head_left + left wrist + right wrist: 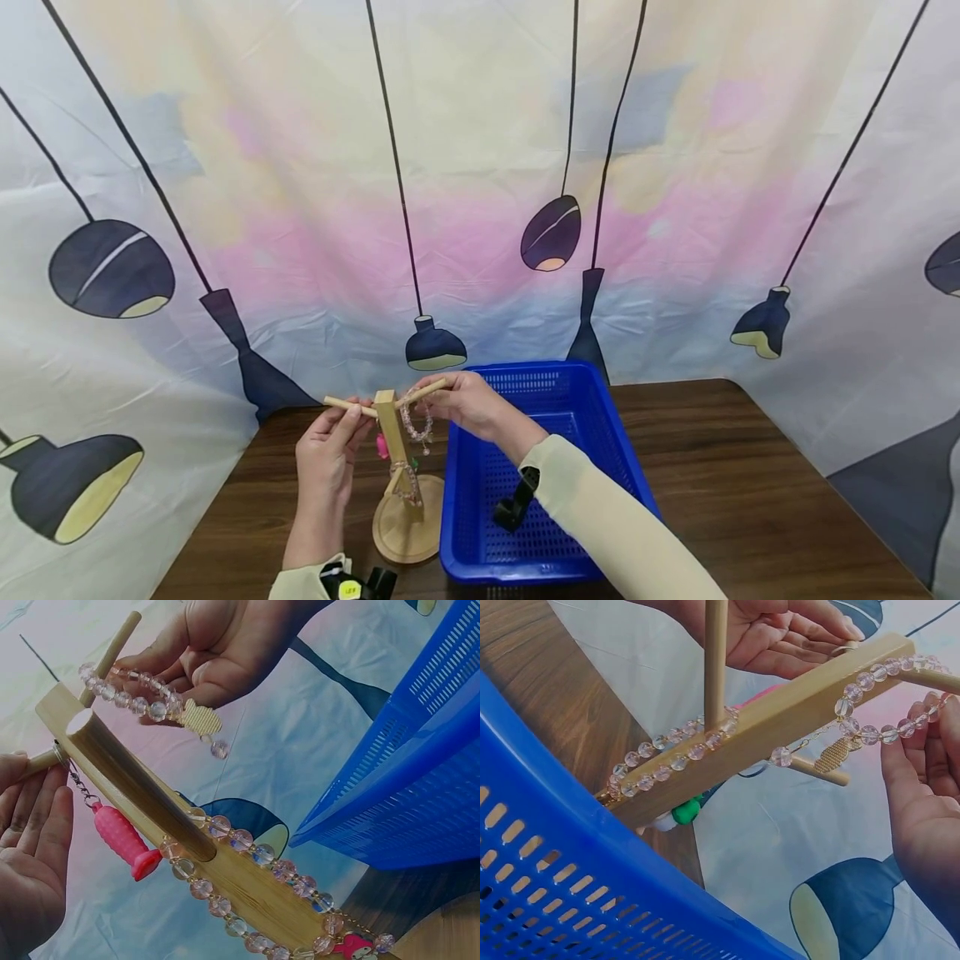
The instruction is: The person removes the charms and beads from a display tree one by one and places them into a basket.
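Observation:
A wooden peg stand [392,429] rises from a round base, with pegs sticking out on several sides. My left hand [326,458] pinches the upper left peg with thumb and fingers, beside the metal ring of a pink keychain [124,834] that hangs there. On the opposite upper peg hangs a pink beaded bracelet [120,697] with a gold charm [201,718]; my right hand [468,407] holds its beads between its fingers. A second beaded bracelet [219,906] loops over a lower peg [142,787]. Behind the post shows a green round piece [685,812].
Right of the stand, close to its base, stands a blue plastic basket [447,537] with slotted walls, under my right forearm. Both rest on a dark wooden table [720,475]. A cloth backdrop [480,250] printed with lamps hangs behind the table.

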`<act>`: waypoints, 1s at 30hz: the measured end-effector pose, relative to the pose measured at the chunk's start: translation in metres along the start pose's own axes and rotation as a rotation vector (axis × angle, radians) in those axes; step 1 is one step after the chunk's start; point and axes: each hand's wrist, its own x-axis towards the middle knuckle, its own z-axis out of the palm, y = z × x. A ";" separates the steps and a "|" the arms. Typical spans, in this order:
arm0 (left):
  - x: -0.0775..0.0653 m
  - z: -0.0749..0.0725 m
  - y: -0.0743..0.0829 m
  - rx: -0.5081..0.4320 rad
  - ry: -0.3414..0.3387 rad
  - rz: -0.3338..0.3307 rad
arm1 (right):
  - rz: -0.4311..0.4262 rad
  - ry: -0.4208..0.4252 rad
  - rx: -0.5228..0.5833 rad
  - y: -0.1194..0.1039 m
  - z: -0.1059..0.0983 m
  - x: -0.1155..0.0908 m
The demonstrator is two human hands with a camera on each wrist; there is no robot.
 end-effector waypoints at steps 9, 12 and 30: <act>0.001 0.001 -0.001 -0.012 -0.014 0.012 | -0.035 -0.046 0.064 -0.004 -0.010 -0.006; 0.001 0.001 -0.001 -0.012 -0.009 0.010 | -0.035 -0.050 0.065 -0.006 -0.011 -0.007; -0.001 0.001 0.000 -0.020 0.015 -0.001 | -0.052 -0.033 0.086 -0.017 -0.020 -0.017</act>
